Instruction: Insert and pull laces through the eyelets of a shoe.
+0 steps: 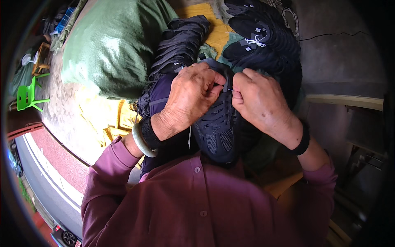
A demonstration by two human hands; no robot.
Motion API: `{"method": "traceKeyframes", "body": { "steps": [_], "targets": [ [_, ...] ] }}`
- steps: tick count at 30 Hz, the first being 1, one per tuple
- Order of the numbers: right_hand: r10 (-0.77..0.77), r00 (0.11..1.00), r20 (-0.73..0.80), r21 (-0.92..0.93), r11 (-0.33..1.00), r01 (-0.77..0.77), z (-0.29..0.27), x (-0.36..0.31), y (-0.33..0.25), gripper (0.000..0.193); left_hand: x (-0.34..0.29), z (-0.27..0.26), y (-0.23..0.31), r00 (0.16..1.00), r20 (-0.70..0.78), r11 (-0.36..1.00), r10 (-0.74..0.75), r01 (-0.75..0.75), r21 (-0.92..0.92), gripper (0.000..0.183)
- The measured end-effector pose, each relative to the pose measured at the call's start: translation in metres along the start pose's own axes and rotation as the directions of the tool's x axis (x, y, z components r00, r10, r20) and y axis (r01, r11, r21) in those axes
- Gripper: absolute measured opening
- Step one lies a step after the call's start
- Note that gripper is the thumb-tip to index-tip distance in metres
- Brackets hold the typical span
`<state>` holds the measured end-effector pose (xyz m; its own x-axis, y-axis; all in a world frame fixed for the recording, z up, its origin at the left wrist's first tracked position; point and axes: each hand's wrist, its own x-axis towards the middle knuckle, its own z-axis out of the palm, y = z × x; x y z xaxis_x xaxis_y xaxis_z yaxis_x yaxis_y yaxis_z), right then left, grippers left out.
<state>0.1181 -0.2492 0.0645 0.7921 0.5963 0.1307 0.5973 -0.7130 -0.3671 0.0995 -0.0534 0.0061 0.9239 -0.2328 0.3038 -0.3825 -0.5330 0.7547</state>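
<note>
A black lace-up sneaker (216,133) with mesh on its toe rests on my lap, toe toward me. Over its upper eyelets my left hand (193,92) is closed, thumb and forefinger pinching the black shoelace (225,84). My right hand (261,101) is closed at the shoe's right side. A thin, thread-like piece shows at its fingertips; its kind is too small to make out. More lacing (214,115) crosses the front of the shoe. A thin pale strand (189,138) hangs beside the shoe.
Stacked dark shoe pieces (181,45) lie beyond my left hand, and more black shoe uppers (263,41) are piled at the far right. A large green sack (115,45) bulges at the left, near yellow sheeting (111,119). A green chair (28,95) stands farther left.
</note>
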Motion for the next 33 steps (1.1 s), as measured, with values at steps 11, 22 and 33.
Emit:
{"method": "traceKeyframes", "body": {
  "steps": [11,22,33],
  "targets": [
    [0.415,0.718,0.559,0.419,0.606,-0.676,-0.005,0.019,0.019,0.012,-0.002,0.0,-0.01,0.999,0.042,0.996,0.011,-0.008,-0.092,0.014],
    [0.272,0.852,0.447,0.364,0.815,-0.451,-0.009,0.023,0.023,0.021,-0.001,-0.004,-0.008,0.986,0.158,0.979,-0.058,0.087,-0.183,0.02],
    [0.114,0.813,0.571,0.53,0.705,-0.471,-0.008,0.032,0.038,0.05,0.0,-0.004,-0.009,0.955,0.247,0.947,-0.165,0.223,-0.23,0.014]
  ]
}}
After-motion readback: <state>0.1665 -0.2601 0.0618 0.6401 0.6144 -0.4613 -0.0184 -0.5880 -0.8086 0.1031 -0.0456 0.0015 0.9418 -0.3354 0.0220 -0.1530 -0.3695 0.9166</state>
